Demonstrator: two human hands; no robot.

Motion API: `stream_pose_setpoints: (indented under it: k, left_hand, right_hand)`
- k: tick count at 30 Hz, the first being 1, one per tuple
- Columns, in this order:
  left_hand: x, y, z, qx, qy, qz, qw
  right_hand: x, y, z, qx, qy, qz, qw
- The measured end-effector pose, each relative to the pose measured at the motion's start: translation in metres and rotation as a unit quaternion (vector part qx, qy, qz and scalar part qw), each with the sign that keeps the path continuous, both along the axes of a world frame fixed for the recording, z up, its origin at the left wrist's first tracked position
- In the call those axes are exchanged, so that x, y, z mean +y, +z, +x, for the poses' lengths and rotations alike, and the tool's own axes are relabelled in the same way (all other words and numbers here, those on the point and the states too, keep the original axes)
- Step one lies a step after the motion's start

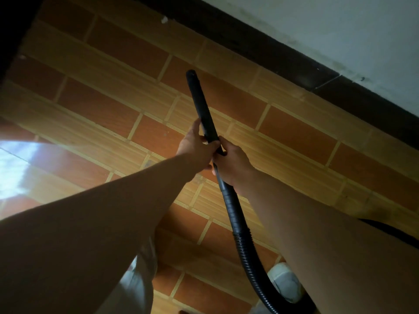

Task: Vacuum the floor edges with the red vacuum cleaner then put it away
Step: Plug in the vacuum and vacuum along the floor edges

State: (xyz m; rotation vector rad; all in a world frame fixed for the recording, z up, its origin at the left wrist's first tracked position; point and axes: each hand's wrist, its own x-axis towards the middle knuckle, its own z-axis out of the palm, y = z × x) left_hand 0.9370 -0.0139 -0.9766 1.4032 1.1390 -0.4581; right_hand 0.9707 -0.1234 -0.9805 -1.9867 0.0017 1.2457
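A black vacuum tube [201, 105] points up and away over the orange and tan tiled floor [118, 114], its open tip some way short of the dark skirting. My left hand [195, 146] grips the tube's lower end. Just below it, my right hand [233, 164] holds the handle where the tube joins the ribbed black hose [240, 232]. The hose curves down past my right leg and leaves the view at the bottom. The red vacuum body is out of view.
A dark skirting [272, 53] runs diagonally below a white wall [340, 30] at the upper right. A dark edge [13, 30] borders the floor at the upper left. Bright glare [15, 168] lies on the tiles at the left. My white shoe [285, 282] stands at the bottom.
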Motion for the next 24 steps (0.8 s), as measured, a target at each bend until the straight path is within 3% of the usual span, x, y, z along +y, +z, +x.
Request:
stream_pose_setpoints:
  k: [14,17,20,24]
  left_hand:
    - [0.096,0.008,0.011,0.017,0.046,-0.109,0.993]
    - [0.113,0.012,0.02,0.001,-0.058,-0.054,0.997]
    - [0.122,0.018,0.026,0.01,-0.08,-0.043,0.996]
    - [0.124,0.029,0.028,0.05,0.003,-0.089,0.995]
  right_hand:
    - [0.087,0.01,0.011,-0.04,0.064,-0.042,0.996]
    - [0.105,0.014,0.02,-0.063,0.089,-0.061,0.992]
    - [0.111,0.019,0.023,-0.058,0.071,-0.047,0.995]
    - [0.11,0.026,0.018,-0.049,0.075,-0.04,0.995]
